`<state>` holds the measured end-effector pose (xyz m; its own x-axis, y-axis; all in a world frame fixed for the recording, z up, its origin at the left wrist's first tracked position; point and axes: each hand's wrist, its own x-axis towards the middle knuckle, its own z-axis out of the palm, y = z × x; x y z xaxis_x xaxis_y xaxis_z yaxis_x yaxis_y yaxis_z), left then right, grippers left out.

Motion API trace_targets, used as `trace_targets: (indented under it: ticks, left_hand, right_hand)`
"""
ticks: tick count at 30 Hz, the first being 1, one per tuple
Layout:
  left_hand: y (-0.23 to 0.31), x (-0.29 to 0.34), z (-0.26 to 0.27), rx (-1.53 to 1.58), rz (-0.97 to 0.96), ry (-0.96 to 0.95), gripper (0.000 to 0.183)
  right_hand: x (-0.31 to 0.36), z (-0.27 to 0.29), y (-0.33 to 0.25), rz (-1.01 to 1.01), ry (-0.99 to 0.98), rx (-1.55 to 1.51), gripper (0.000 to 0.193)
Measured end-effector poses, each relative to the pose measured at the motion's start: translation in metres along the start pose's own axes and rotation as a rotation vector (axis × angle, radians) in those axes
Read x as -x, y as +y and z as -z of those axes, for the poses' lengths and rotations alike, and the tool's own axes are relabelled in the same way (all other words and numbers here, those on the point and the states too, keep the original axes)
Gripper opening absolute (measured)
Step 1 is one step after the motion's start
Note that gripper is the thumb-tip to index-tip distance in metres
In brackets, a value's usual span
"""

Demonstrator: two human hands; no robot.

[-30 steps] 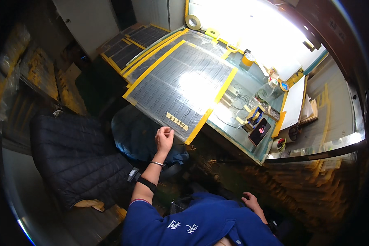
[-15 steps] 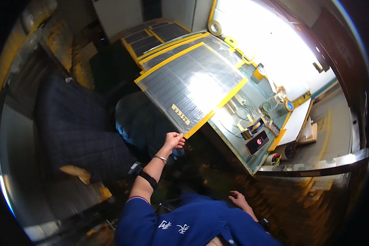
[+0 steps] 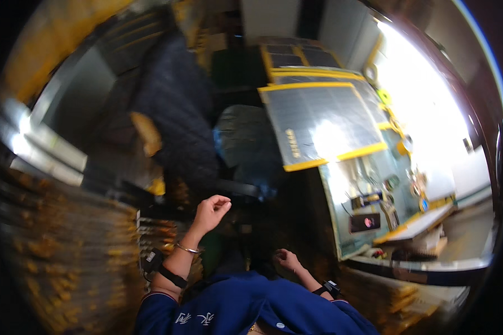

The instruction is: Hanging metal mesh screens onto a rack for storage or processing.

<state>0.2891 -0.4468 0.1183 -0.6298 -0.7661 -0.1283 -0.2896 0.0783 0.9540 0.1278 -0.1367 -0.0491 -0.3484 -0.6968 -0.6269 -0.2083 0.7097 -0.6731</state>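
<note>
My left hand (image 3: 211, 213) hangs in the air left of the middle, thumb and fingers drawn together with nothing between them. A metal bangle and a black strap are on that arm. Lower and farther right is my right hand (image 3: 288, 260), its fingers loosely bent and slightly apart, holding nothing. Beyond both hands, apart from them, a large see-through grey sheet with yellow-taped edges (image 3: 313, 114) lies on the glass table, its near left corner jutting past the edge. A small label (image 3: 292, 143) is stuck on it.
Several similar yellow-edged sheets (image 3: 299, 56) lie farther back. On the glass table (image 3: 341, 245) are a phone (image 3: 365, 223), a glass jar (image 3: 392, 181) and tape rolls (image 3: 404, 145) beside a bright light panel (image 3: 425, 84). A stool (image 3: 246, 134) and dark cloth (image 3: 176, 106) stand left; blurred racks (image 3: 67, 245) line the lower left.
My left hand has let go of the sheet's near corner and drawn back toward me. The view has turned left, so the table appears farther right. My right hand has come inward.
</note>
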Motion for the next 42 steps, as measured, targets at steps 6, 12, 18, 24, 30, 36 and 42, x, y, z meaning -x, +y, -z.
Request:
trace_targets:
  ticks: [6,12,18,24,30,36,42]
  left_hand:
    - [0.020,0.088,0.058,-0.136,-0.130,0.328,0.018]
    - [0.027,0.166,0.119,-0.363,-0.169,0.641,0.013]
    - [0.066,0.193,0.142,-0.621,-0.324,0.892,0.012]
    - [0.116,0.171,0.174,-0.978,-0.364,0.977,0.015]
    - [0.133,0.117,0.214,-1.434,-0.247,0.939,0.017]
    - [0.131,0.119,0.225,-1.737,-0.027,0.954,0.031]
    - [0.114,0.139,0.219,-1.841,0.053,1.043,0.026]
  right_hand:
    - [-0.060,-0.013,-0.134,0.529,0.014,0.073,0.024]
    - [-0.054,-0.083,-0.336,0.962,-0.222,-0.033,0.020]
    - [-0.016,-0.140,-0.510,1.392,-0.219,-0.274,0.033]
    - [-0.006,-0.147,-0.609,1.734,0.064,-0.221,0.011]
    - [-0.015,-0.153,-0.616,1.728,0.025,-0.282,0.010]
    - [-0.017,-0.148,-0.619,1.627,-0.144,-0.376,0.011]
    - [-0.022,-0.146,-0.621,1.568,-0.156,-0.316,0.014]
